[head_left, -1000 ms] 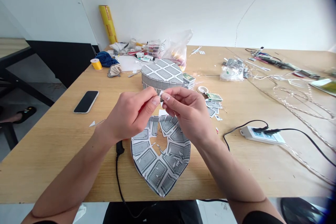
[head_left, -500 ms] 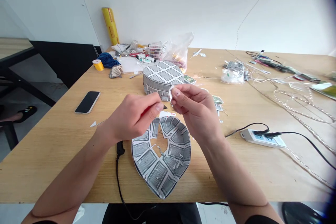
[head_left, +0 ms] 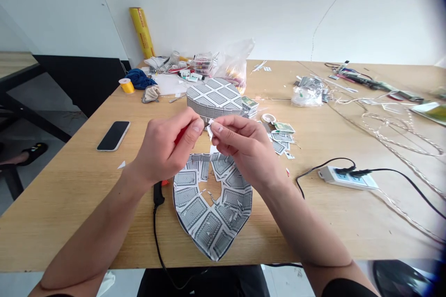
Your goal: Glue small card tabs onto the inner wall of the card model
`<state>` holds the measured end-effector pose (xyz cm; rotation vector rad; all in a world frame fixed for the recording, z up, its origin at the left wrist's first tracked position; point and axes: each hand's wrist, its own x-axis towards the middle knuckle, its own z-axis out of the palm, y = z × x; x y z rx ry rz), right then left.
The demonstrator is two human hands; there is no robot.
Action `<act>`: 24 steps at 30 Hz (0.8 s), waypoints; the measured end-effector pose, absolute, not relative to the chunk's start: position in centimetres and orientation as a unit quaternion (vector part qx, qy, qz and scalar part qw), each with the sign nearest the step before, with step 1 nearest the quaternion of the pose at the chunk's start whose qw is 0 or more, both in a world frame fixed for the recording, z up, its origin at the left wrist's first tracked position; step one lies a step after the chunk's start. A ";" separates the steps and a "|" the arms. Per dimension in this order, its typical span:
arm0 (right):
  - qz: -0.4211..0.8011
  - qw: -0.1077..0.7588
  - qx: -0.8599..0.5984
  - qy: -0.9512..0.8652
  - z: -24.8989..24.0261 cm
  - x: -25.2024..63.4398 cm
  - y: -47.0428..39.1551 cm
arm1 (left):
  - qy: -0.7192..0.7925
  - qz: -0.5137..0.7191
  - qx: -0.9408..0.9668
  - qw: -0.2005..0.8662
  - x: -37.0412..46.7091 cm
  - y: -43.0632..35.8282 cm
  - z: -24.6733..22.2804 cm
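Observation:
My left hand (head_left: 170, 146) is closed around a small dark-tipped tool, mostly hidden in the fingers, with a bit of red showing. My right hand (head_left: 244, 148) pinches a small white piece (head_left: 209, 129), and the tool's tip meets or nearly meets it. Below both hands, an open heart-like tray made of grey patterned playing cards (head_left: 209, 229) lies on the table, with small scraps inside and a gap in its bottom. Behind the hands stands a rounded box covered in the same cards (head_left: 214, 95).
A phone (head_left: 113, 136) lies at the left, near a yellow spool (head_left: 126, 86). Loose cards (head_left: 281, 138) and a tape roll (head_left: 268, 118) are right of the box. A power strip (head_left: 348, 178) with black cables and twisted cord occupies the right.
My hands have come together, the right one moving left, so the tool tip is now at the white piece. The view has shifted slightly, and more loose cards show behind my right hand.

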<state>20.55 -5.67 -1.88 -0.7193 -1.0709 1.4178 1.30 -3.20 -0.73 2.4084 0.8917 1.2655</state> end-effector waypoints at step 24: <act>0.579 0.597 -0.320 -0.455 -2.2 20.0 -6.0 | 0.275 0.404 0.868 0.084 1.5 -3.3 -0.3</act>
